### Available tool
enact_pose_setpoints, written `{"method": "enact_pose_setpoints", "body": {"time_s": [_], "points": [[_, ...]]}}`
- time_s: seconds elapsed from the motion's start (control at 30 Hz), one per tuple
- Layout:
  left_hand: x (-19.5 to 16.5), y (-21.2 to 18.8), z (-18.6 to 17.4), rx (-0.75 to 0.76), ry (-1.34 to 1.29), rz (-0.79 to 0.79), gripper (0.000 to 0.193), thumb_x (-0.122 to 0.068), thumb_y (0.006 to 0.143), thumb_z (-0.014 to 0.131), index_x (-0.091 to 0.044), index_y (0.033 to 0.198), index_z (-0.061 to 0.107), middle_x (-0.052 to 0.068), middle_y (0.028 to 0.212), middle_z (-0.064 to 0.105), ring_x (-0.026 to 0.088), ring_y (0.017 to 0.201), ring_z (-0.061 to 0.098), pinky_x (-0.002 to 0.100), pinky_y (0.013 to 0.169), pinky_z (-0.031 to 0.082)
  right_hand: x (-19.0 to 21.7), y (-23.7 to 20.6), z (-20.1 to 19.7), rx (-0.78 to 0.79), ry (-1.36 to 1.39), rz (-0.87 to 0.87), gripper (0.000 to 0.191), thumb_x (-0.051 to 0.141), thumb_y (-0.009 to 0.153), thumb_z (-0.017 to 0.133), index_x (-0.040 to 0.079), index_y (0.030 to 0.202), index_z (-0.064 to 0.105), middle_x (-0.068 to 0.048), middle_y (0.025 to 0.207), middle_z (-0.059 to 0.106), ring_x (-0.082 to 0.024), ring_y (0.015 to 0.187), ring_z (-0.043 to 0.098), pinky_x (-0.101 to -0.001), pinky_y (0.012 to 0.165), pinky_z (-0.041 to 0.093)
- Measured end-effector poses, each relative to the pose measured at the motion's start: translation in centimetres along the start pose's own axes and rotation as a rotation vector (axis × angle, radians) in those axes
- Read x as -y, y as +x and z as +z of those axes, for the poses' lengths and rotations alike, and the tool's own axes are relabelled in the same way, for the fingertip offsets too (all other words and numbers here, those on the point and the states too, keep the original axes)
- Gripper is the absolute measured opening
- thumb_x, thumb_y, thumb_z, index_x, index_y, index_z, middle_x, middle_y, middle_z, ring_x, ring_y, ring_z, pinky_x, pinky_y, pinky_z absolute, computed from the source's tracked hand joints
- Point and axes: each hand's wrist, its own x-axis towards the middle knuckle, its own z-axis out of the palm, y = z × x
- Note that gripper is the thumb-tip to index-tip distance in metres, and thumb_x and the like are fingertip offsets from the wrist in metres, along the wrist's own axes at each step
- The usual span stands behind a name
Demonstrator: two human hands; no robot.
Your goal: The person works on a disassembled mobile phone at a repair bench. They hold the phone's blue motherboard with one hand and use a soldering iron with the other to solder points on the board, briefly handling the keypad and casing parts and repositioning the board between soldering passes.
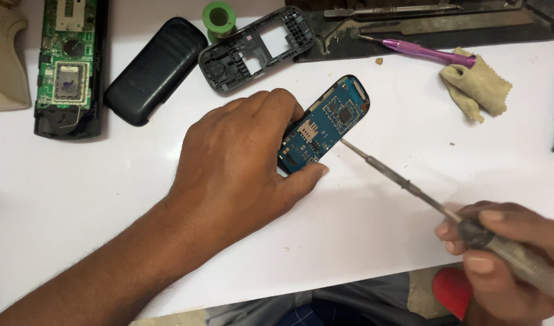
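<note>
White tabletop fills most of the view. Nearest, at the lower right, the right hand is closed around the handle of a slim screwdriver, whose metal shaft slants up and left so its tip sits just beside the edge of a blue phone circuit board. The left hand grips that board at its lower end, thumb below it and fingers curled over the far side, pinning it against the table. Beyond the board lie a grey plastic phone frame and, to its left, a black back cover. A green solder spool stands between them at the back. Far left rests a second opened device showing a green circuit board. To the right, a purple-handled tool touches a crumpled tan cloth.
</note>
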Motion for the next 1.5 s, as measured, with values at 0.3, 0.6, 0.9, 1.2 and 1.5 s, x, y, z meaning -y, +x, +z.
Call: {"method": "enact_pose_setpoints", "body": {"time_s": [0.3,0.6,0.9,1.2,1.5], "points": [[0.2,0.0,0.0,0.037,0.011,-0.005,0.047,-0.029,0.074,0.091,-0.002,0.098,0.061,0.010,0.074,0.065,0.023,0.061,0.065,0.043,0.052,0.048,1.6,2.0,0.2,0.246,-0.212,-0.097,0.034,0.011,0.090,0.069,0.003,0.117,0.051,-0.019,0.087,0.070,-0.026,0.078,0.078,-0.0441,0.081,0.066],[0.3,0.0,0.1,0.014,-0.004,0.015,0.046,-0.028,0.074,0.091,-0.002,0.096,0.061,0.009,0.074,0.065,0.022,0.061,0.065,0.042,0.053,0.048,2.7,3.1,0.4,0.360,-0.343,-0.132,0.035,0.008,0.086,0.072,0.001,0.114,0.052,-0.025,0.090,0.071,-0.034,0.086,0.079,-0.0422,0.075,0.066],[0.3,0.0,0.0,0.041,0.002,-0.006,0.043,-0.029,0.074,0.091,-0.003,0.093,0.061,0.008,0.072,0.063,0.021,0.059,0.063,0.042,0.051,0.047,3.0,3.4,0.5,0.409,-0.369,-0.109,0.037,0.007,0.083,0.073,0.002,0.113,0.053,-0.025,0.089,0.072,-0.034,0.088,0.079,-0.0403,0.073,0.066],[0.2,0.1,0.0,0.052,0.003,-0.024,0.043,-0.029,0.074,0.091,-0.004,0.092,0.061,0.008,0.071,0.064,0.022,0.059,0.063,0.043,0.051,0.047,2.6,3.1,0.2,0.406,-0.364,-0.094,0.036,0.008,0.084,0.073,0.003,0.114,0.053,-0.024,0.090,0.072,-0.032,0.088,0.080,-0.0392,0.074,0.066],[0.5,-0.1,0.1,0.036,0.001,-0.010,0.044,-0.029,0.074,0.091,-0.003,0.093,0.061,0.008,0.072,0.064,0.022,0.060,0.064,0.043,0.051,0.047,1.9,2.7,0.5,0.367,-0.326,-0.062,0.038,0.008,0.085,0.072,0.002,0.116,0.051,-0.024,0.089,0.072,-0.032,0.084,0.080,-0.0412,0.073,0.066]]}}
